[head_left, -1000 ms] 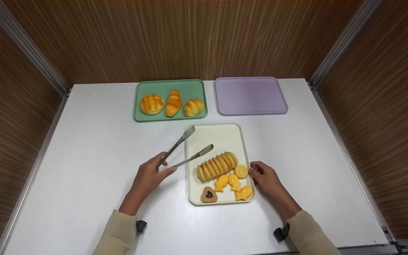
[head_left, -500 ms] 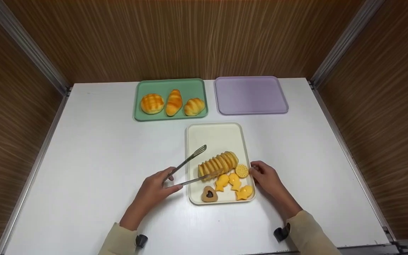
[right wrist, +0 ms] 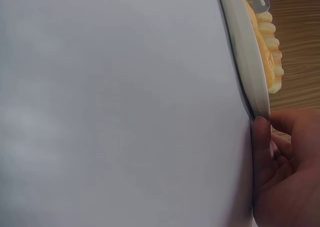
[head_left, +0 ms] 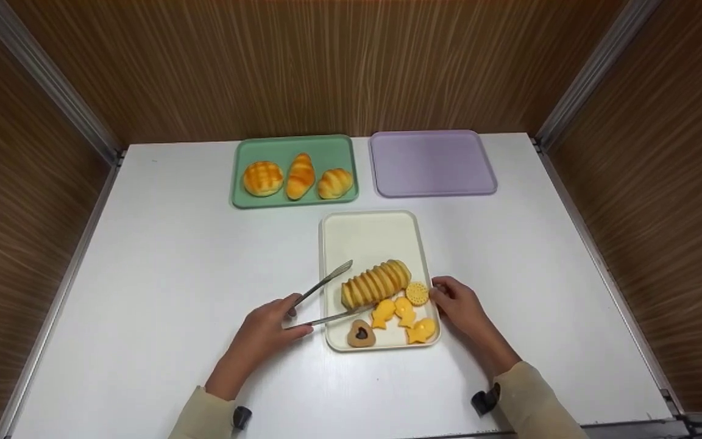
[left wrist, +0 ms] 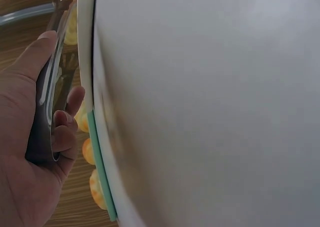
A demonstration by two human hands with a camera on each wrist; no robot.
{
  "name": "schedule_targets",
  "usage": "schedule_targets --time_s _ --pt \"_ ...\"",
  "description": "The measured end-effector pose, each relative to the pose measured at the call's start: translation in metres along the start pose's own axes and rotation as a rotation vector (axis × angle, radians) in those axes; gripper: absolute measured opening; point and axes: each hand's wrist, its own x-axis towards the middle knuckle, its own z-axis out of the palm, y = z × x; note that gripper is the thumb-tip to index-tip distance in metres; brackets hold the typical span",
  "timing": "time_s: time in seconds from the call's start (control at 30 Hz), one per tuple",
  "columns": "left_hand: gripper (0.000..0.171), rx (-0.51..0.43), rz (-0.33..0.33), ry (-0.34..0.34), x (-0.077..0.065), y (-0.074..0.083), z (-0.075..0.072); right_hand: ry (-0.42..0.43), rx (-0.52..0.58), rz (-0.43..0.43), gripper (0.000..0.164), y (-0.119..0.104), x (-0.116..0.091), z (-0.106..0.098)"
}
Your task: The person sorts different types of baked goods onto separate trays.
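Observation:
My left hand [head_left: 259, 332] holds metal tongs [head_left: 323, 283] over the left side of a cream tray [head_left: 369, 235]. The tongs' arms are spread, one tip above and the other below the left end of a ridged, sliced-looking loaf [head_left: 376, 285]. In the left wrist view, thumb and fingers wrap the tongs [left wrist: 39, 132] near their bend. My right hand [head_left: 464, 308] pinches the tray's right rim, thumb and fingers at the edge in the right wrist view. Beside the loaf lie a round biscuit [head_left: 417, 294], fish-shaped yellow pieces [head_left: 384, 313] and a heart-centred cookie [head_left: 361, 334].
Behind, a green tray [head_left: 296, 146] carries a round bun [head_left: 263, 178], a long roll [head_left: 300, 176] and a small croissant [head_left: 335, 183]. Right of it lies a purple tray [head_left: 433, 163]. Wood-grain panels [head_left: 351, 67] enclose the white table [head_left: 162, 256] at the back and sides.
My left hand has brought the tongs down and toward me, from over the tray's upper left to either side of the loaf's left end. The right hand has stayed at the rim.

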Motion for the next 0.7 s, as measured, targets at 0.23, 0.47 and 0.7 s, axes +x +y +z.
schedule_targets --time_s 0.23,0.47,0.7 --pt "0.055 0.027 -0.029 -0.054 0.002 0.0031 -0.0023 0.002 0.002 -0.011 0.028 0.0005 0.0001 0.0001" --pt "0.041 0.05 -0.017 -0.054 0.004 0.0069 -0.001 -0.006 0.026 0.032 0.029 -0.0006 0.0009 0.0017" --pt "0.039 0.07 0.008 -0.017 0.0038 0.0063 0.0007 -0.004 0.012 0.041 0.029 -0.0006 0.0013 0.0011"
